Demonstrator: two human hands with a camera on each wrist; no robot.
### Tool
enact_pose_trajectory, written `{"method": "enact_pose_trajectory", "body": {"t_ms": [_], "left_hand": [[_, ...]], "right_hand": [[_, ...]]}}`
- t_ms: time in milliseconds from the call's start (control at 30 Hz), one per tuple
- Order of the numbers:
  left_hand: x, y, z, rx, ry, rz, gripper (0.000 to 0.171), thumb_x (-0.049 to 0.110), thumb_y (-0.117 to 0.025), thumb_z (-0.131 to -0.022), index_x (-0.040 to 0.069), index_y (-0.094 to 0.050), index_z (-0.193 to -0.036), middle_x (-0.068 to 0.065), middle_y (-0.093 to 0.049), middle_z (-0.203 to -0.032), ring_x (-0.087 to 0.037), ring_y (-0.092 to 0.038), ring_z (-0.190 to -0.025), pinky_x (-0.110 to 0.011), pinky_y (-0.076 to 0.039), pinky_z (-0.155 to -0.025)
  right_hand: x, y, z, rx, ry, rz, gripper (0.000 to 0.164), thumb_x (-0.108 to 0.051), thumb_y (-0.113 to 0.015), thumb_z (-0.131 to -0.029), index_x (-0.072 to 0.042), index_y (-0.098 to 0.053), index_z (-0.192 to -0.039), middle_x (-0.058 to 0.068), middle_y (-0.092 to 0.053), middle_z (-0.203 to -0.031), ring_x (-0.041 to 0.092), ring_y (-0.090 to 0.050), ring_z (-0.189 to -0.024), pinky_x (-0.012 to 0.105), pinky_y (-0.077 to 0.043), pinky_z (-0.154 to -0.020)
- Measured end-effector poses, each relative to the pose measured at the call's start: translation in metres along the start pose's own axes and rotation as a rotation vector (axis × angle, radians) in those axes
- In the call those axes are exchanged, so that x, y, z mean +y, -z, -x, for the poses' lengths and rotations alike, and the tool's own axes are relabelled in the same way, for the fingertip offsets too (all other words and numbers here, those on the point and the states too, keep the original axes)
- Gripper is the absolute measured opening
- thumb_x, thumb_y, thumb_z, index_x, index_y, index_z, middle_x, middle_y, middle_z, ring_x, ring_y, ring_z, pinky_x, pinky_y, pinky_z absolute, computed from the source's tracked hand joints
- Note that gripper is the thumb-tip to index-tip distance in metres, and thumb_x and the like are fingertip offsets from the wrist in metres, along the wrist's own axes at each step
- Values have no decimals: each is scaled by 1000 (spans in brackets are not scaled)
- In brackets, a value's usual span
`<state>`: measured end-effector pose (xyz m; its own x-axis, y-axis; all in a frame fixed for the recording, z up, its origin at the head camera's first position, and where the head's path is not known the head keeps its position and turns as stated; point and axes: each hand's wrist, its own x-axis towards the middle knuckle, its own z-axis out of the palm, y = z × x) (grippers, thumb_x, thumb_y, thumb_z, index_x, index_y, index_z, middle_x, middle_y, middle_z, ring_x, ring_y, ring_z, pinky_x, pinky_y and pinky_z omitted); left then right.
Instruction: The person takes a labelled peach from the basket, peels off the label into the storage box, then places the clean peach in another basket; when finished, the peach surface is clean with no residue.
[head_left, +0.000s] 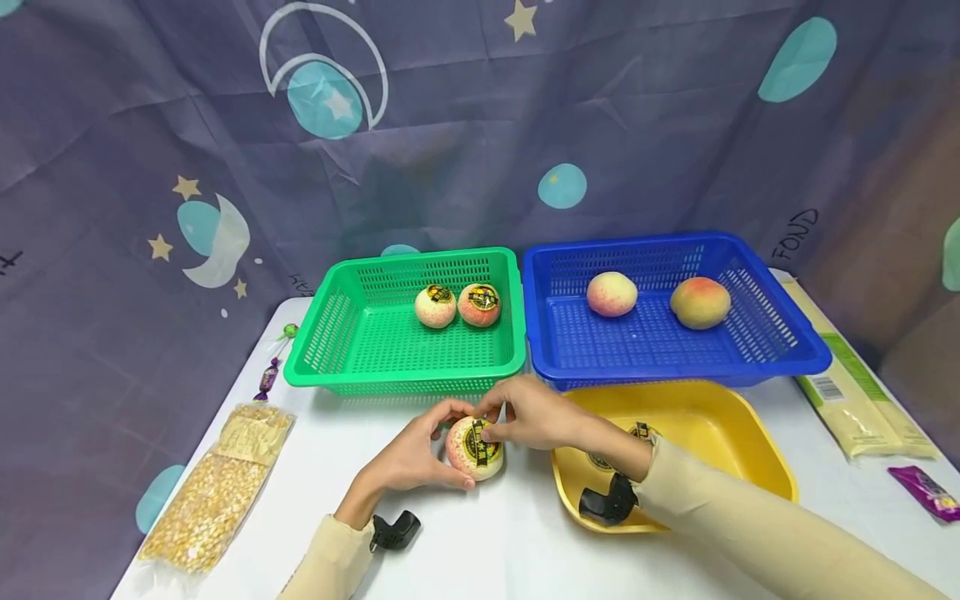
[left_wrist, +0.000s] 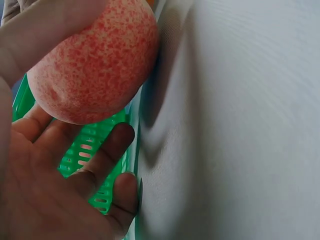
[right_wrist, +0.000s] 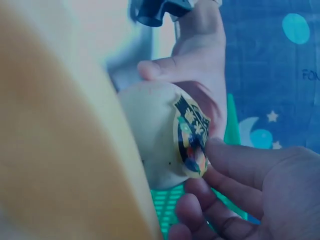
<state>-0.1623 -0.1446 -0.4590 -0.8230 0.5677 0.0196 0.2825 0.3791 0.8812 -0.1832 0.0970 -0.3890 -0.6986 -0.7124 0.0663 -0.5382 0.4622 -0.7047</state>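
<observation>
A pink-and-cream peach sits between both hands over the white table, in front of the green basket. My left hand grips it from the left, thumb along the near side and fingers at the back; the left wrist view shows its red-speckled side. On the peach is a black-and-yellow sticker. My right hand pinches at the sticker's edge, its thumb on the printed face and the other fingers curled behind.
Two stickered peaches lie in the green basket; two plain peaches are in the blue basket. Under my right forearm stands a yellow basin with black-and-yellow labels showing. Corn kernels, candies and long packets lie at the sides.
</observation>
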Motion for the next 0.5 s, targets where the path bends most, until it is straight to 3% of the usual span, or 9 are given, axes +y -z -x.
{"method": "enact_pose_trajectory", "body": {"t_ms": [167, 500], "left_hand": [[2, -2, -1, 1, 2, 15, 82, 22, -99, -63, 26, -55, -132, 7, -62, -133, -16, -54, -126, -49, -39, -108], [4, -3, -3, -23, 13, 26, 81, 22, -98, -63, 27, -55, -132, 10, -62, -134, -14, -53, -131, -49, -36, -116]], "right_hand": [[0, -3, 0, 40, -14, -29, 12, -7, -79, -85, -7, -79, -97, -1, -74, -83, 6, -59, -68, 17, -48, -61], [2, -2, 0, 30, -100, -236, 6, -3, -77, -86, -9, -77, -88, -1, -72, -80, 5, -58, -72, 19, -50, -66]]}}
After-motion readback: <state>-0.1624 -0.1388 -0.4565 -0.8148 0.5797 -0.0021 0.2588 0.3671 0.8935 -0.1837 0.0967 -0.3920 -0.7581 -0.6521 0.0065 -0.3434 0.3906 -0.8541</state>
